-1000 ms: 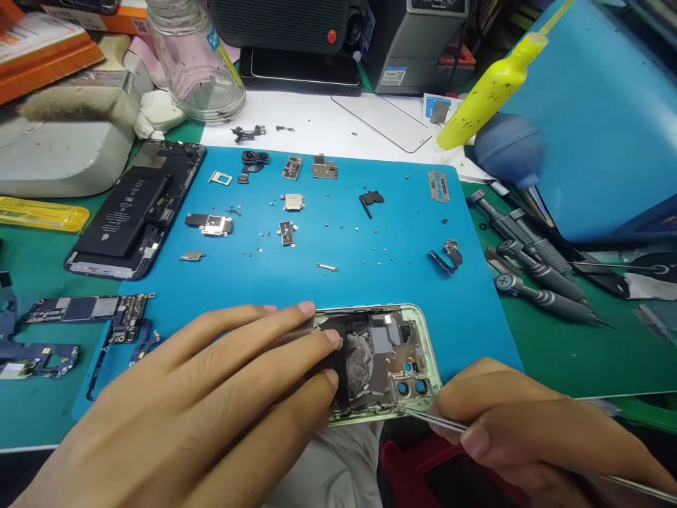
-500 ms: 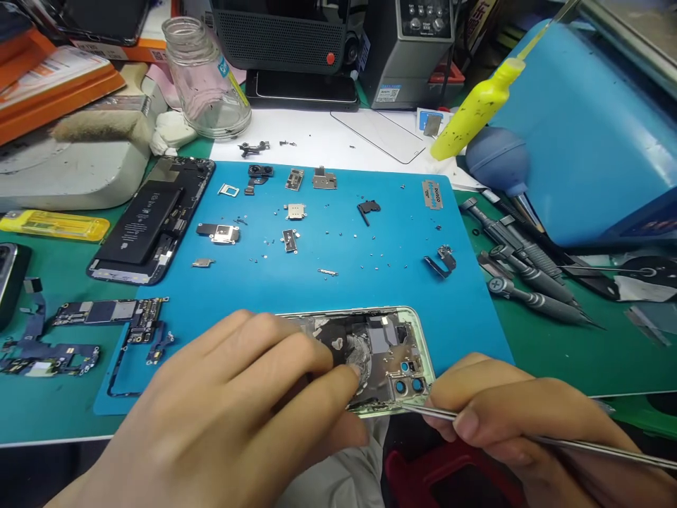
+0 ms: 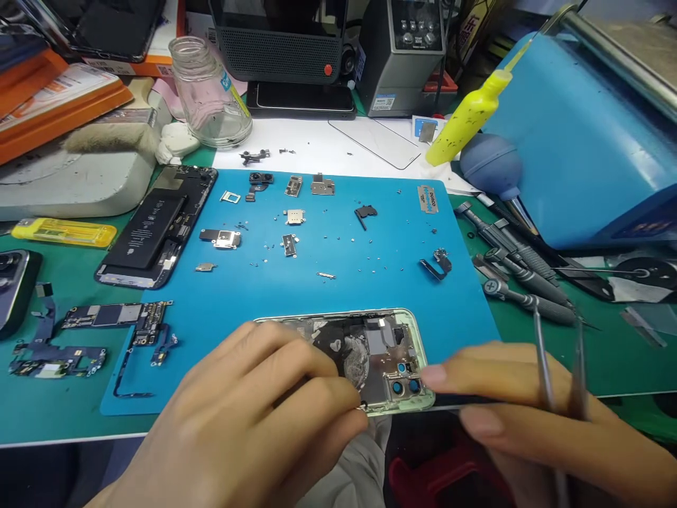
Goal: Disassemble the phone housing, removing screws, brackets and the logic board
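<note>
A pale green phone housing point(image 3: 394, 353), opened with its inner plates and camera holes showing, lies at the near edge of the blue mat point(image 3: 370, 282). My left hand point(image 3: 248, 423) covers its left half, fingers curled down onto its inside, seemingly pinching something small there. My right hand point(image 3: 529, 416) is beside the housing's right end, fingers closed on metal tweezers point(image 3: 555, 360) whose tips point up and away from the phone. Its forefinger touches the housing's corner.
Small brackets, a camera module point(image 3: 260, 179) and several screws dot the mat. A phone body with battery point(image 3: 156, 226) and a logic board point(image 3: 113, 317) lie left. Screwdrivers point(image 3: 523, 271) lie right, with a blue blower point(image 3: 489, 166), yellow bottle point(image 3: 465, 120) and glass jar point(image 3: 209, 92) behind.
My right hand has swung the tweezers from lying flat with the tip at the housing's corner to pointing upward. My left fingers have curled further onto the housing. The view shifted slightly.
</note>
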`<state>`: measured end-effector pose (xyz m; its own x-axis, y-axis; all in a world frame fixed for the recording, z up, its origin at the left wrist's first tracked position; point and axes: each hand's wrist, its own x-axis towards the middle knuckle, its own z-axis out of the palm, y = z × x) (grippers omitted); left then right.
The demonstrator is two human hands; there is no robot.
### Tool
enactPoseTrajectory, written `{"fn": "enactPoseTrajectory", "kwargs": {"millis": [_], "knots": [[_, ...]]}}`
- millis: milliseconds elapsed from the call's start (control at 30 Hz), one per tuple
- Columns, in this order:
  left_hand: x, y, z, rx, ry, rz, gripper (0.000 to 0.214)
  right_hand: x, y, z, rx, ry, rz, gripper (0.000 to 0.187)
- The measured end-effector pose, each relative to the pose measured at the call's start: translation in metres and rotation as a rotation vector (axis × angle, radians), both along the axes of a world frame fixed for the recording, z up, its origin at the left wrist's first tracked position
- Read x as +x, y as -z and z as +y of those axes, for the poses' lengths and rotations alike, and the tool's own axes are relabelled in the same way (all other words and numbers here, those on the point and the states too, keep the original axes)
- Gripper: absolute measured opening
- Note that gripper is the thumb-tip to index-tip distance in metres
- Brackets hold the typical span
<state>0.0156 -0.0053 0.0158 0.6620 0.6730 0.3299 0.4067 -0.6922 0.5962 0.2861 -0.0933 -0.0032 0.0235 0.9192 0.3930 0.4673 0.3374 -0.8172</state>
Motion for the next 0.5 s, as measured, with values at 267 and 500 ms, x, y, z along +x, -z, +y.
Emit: {"fn": "enactPoseTrajectory", "kwargs": {"millis": [267, 500], "knots": [[-0.005, 0.000, -0.002, -0.021, -0.032, -0.028, 0.014, -0.012, -0.014, 0.046, 0.025, -0.385, -0.384, 0.012], [-0.010, -0.001, 0.000, 0.011, 0.010, -0.033, 0.012, -0.029, -0.015, 0.047, -0.003, -0.377, -0.199, 0.026]]}}
